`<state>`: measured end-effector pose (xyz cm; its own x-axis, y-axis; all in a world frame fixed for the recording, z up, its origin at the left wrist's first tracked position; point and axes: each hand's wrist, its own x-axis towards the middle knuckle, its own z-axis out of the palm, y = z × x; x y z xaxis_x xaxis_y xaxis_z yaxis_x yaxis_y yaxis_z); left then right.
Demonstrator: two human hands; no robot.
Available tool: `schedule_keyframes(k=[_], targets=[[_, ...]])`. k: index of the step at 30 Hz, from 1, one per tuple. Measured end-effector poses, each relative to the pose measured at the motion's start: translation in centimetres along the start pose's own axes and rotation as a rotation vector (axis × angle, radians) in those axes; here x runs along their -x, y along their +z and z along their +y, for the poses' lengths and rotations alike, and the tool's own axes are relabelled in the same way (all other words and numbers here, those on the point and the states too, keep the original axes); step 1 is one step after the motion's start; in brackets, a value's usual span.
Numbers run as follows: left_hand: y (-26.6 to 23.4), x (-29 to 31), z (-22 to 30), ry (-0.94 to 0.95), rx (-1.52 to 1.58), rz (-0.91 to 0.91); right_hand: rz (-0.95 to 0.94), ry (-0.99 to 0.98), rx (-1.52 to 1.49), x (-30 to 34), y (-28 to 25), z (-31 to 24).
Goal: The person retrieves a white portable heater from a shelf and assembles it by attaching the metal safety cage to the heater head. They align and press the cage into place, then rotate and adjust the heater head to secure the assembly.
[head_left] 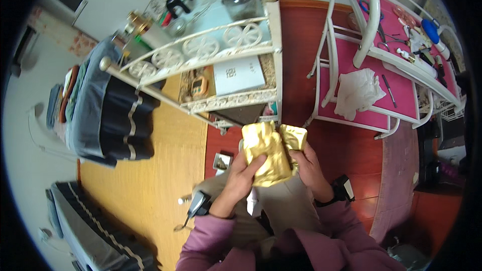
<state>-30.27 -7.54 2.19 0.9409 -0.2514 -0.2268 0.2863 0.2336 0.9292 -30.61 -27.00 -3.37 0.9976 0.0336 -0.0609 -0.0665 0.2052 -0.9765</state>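
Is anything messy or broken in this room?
A bit: the upper-left wall has reddish-brown blotches, as if stained or peeling, and a white bag lies crumpled on the pink lower shelf. The gold packets look wrinkled too.

You have one left hand [240, 178] and one right hand [309, 166], two wrist devices [200, 204], and two gold pouches [266, 158], perhaps more where they overlap. Around you there are one white rack [276, 35], one white cart [370, 31], one crumpled white bag [357, 93], one orange gadget [199, 86], one flat white box [238, 75] and one large glass jar [237, 2].
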Motion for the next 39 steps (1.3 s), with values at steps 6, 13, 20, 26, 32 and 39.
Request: schedule_keyframes(k=[6, 13, 20, 26, 32, 39], targets=[[3.8, 0.8, 0.9, 0.322, -0.971, 0.226, -0.054, 0.361, -0.649, 4.5, 4.0, -5.4], [-1.9, -3.4, 2.3, 0.385, -0.907, 0.25, -0.042, 0.331, -0.607, 4.4, 3.4, -7.4], [-2.6, -21.7, 5.6, 0.183, -1.652, 0.449, 0.127, 0.181, -0.358, 2.5, 1.0, -7.6], [-0.8, -28.3, 3.3, -0.229, -1.831, 0.264, 0.199, 0.219, -0.394, 3.0, -0.5, -7.5], [-1.6, -28.7, 2.2, -0.035, -1.945, 0.266, 0.179, 0.229, -0.398, 3.8, -2.0, -7.5], [-3.0, -26.9, 4.0, -0.198, -1.813, 0.417, 0.123, 0.203, -0.489, 3.8, -2.1, -7.2]])
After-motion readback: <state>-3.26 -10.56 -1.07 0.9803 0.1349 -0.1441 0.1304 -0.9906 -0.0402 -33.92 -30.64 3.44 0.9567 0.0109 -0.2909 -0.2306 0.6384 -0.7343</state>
